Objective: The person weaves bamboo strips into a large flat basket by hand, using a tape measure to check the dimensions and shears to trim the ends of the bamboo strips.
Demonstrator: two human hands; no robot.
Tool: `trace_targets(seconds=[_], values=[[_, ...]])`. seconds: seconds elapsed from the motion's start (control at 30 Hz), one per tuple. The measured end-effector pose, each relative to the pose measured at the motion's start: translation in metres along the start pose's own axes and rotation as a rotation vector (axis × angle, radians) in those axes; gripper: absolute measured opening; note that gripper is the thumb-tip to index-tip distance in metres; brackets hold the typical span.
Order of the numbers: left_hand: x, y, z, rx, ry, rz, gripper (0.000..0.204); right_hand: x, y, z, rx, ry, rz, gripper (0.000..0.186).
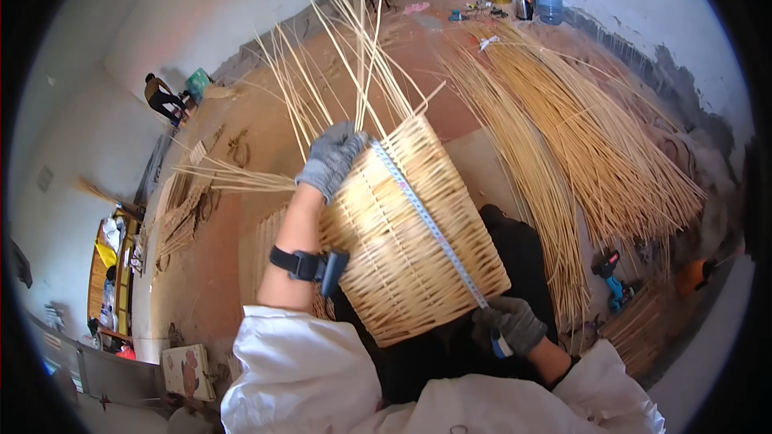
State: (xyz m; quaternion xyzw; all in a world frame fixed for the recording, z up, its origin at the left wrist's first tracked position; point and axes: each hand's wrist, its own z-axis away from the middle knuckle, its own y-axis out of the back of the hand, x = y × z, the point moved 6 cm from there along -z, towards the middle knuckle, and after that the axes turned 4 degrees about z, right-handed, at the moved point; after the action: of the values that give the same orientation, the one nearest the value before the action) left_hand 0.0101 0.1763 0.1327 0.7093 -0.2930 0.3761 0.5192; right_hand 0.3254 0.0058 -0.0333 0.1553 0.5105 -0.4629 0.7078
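A woven wicker basket [402, 233] leans across my lap, with long unwoven rods [362, 56] fanning out from its far edge. My left hand [331, 161], in a grey knit glove, is closed at that far edge, where the end of a tape measure's blade [426, 217] lies beside the fingertips. The blade runs straight down the weave to the near right corner. There my right hand [515, 325], gloved too, is closed around the tape measure's case [501, 345], which is mostly hidden by the fingers. A black band with a small device [310, 265] sits on my left forearm.
Long bundles of loose rods [579, 120] cover the floor on the right. Near them lies a cordless drill [616, 281]. A water jug [549, 2] stands at the far wall. Another person [163, 98] bends over at the far left. A wooden shelf [112, 273] stands left.
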Motion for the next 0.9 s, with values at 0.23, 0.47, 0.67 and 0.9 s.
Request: trace_targets(seconds=[0.23,0.47,0.67,0.9], values=[[-0.002,-0.019,-0.009,-0.26,-0.089,-0.465,0.038,0.027,-0.037,-0.001,-0.087,0.068,0.032,0.024],[-0.01,-0.019,-0.019,-0.212,-0.101,-0.417,0.035,0.046,-0.039,-0.01,-0.126,0.001,-0.256,0.03],[-0.01,-0.017,-0.023,-0.177,-0.107,-0.526,0.034,0.051,-0.038,-0.01,-0.132,-0.004,-0.232,0.027],[0.005,-0.016,-0.003,-0.17,-0.064,-0.538,0.039,0.046,-0.03,-0.009,-0.062,0.025,-0.11,0.022]])
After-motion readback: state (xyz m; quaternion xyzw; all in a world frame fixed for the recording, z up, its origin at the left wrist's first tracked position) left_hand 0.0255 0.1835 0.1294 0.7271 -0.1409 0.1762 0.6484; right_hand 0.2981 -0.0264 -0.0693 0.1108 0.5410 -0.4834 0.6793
